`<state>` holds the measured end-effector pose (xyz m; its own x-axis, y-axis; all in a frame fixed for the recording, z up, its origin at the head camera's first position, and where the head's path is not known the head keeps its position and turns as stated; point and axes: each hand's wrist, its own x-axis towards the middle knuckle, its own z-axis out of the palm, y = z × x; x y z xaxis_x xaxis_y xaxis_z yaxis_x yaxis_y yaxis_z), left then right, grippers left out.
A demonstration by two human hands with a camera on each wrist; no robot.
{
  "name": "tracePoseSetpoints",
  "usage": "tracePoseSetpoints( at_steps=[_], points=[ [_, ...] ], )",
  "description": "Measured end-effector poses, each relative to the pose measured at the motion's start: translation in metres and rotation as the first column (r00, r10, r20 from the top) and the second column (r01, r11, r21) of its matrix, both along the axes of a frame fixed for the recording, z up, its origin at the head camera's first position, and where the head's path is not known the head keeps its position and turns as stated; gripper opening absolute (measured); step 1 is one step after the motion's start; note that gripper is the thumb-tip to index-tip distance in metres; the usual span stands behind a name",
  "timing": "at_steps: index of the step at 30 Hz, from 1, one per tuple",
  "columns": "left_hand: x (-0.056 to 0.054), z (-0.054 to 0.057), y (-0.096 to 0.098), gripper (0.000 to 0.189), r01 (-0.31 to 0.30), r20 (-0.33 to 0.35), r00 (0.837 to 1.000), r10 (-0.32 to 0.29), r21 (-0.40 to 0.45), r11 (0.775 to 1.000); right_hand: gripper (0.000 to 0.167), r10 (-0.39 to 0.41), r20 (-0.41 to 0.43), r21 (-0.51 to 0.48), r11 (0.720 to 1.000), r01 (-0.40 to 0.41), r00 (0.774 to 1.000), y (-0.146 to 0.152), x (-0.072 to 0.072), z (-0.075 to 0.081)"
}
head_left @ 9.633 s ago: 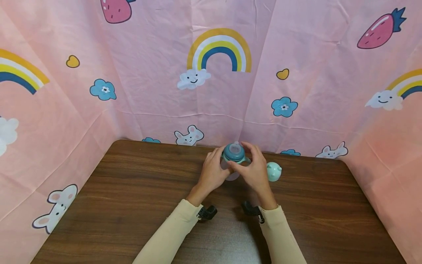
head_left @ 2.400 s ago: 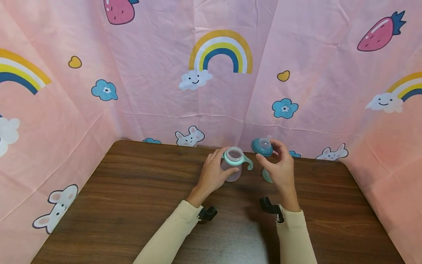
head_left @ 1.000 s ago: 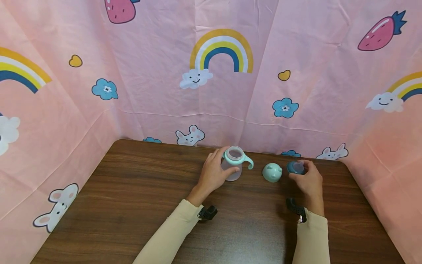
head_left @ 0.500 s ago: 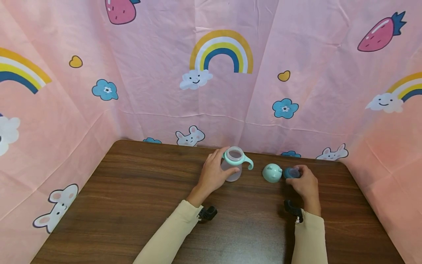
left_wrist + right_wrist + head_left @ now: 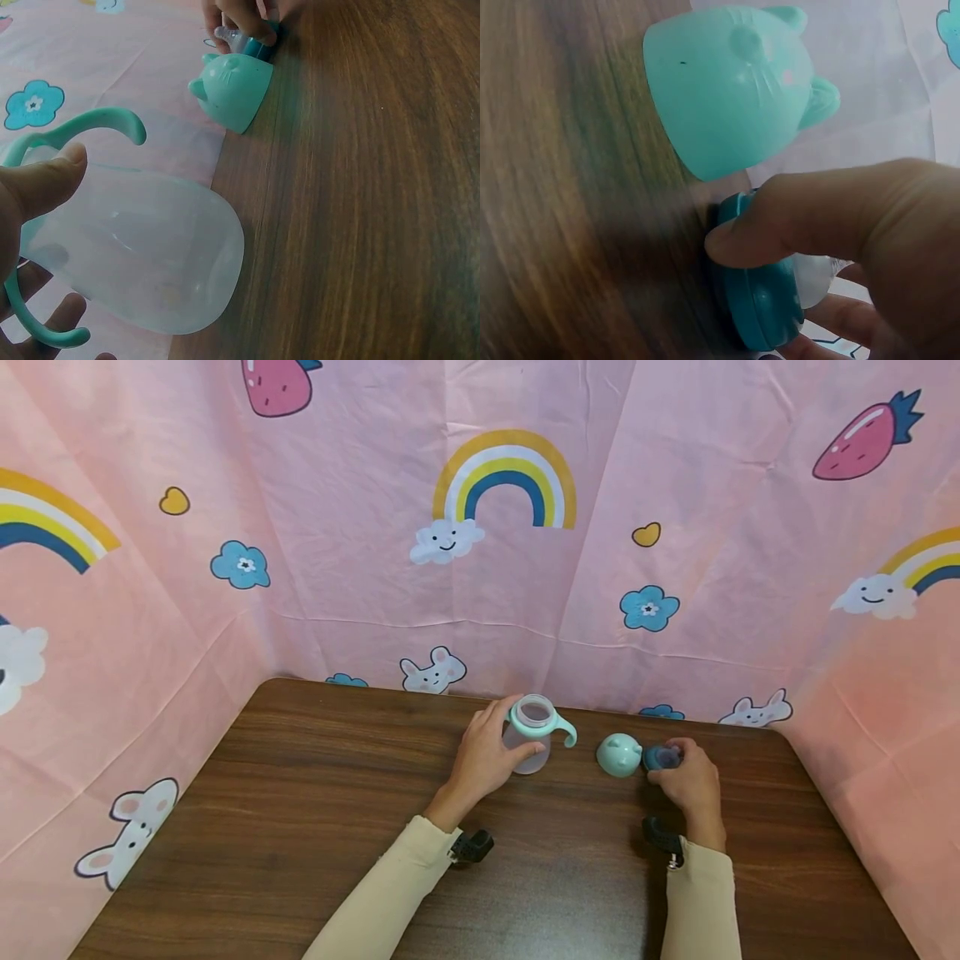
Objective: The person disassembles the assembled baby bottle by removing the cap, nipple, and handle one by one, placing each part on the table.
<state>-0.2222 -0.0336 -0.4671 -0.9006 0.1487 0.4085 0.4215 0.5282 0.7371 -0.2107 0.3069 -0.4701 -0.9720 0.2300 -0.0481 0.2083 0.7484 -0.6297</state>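
Observation:
My left hand (image 5: pixel 483 752) grips a translucent baby bottle (image 5: pixel 150 240) around its neck, where a mint ring with two curved handles (image 5: pixel 97 124) sits. The bottle's mouth is uncovered and it stands upright on the table. At the right, my right hand (image 5: pixel 692 781) holds a teal bottle collar (image 5: pixel 761 296) with a clear nipple (image 5: pixel 814 277) pointing up, its thumb and fingers on either side. The collar is down at the tabletop. Between the bottle and the collar, close beside the collar, stands a mint dome cap (image 5: pixel 619 755) with small ears and an animal face.
The dark wood table (image 5: pixel 337 793) runs back to a pink printed curtain (image 5: pixel 337 527), which also hangs along both sides. A black wrist camera (image 5: pixel 472 846) is strapped at the left wrist, another camera (image 5: pixel 660 833) at the right.
The right hand has lifted the teal collar with its nipple off the bottle, carried it right past the cap and lowered it, then shifted it slightly left toward the cap. The left hand stays on the bottle.

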Motion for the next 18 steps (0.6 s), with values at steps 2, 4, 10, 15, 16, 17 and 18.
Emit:
tracePoseSetpoints(
  at_steps=[2,4,10,15,16,17,18],
  points=[
    [0.000,0.000,0.000,0.084,0.002,0.000,1.000,-0.002,0.000,1.000,0.074,0.003,0.004,0.005,1.000,-0.003,1.000,0.000,0.000,0.000],
    [0.000,0.001,0.000,0.084,0.004,0.001,1.000,-0.004,0.002,1.000,0.076,0.005,0.008,0.005,1.000,-0.006,1.000,0.001,-0.001,-0.001],
    [0.000,0.001,0.000,0.084,0.006,-0.003,1.000,-0.006,0.006,1.000,0.076,0.001,-0.013,0.019,1.000,-0.001,1.000,0.003,-0.002,-0.003],
    [0.000,0.000,0.000,0.084,0.005,-0.007,1.000,-0.005,0.007,1.000,0.077,0.024,-0.018,0.009,1.000,-0.024,1.000,0.001,0.001,0.008],
    [0.000,0.000,0.000,0.084,0.004,-0.007,1.000,-0.004,0.007,1.000,0.076,0.026,-0.026,0.009,1.000,-0.026,0.999,0.000,0.002,0.012],
    [0.000,0.000,0.000,0.084,0.005,-0.008,1.000,-0.005,0.010,1.000,0.076,0.029,-0.037,0.009,1.000,-0.028,0.999,-0.001,0.004,0.017],
    [0.000,0.000,0.000,0.084,0.005,-0.009,1.000,-0.005,0.011,1.000,0.074,0.033,-0.051,0.009,0.999,-0.032,0.998,-0.002,0.005,0.022]
  ],
)
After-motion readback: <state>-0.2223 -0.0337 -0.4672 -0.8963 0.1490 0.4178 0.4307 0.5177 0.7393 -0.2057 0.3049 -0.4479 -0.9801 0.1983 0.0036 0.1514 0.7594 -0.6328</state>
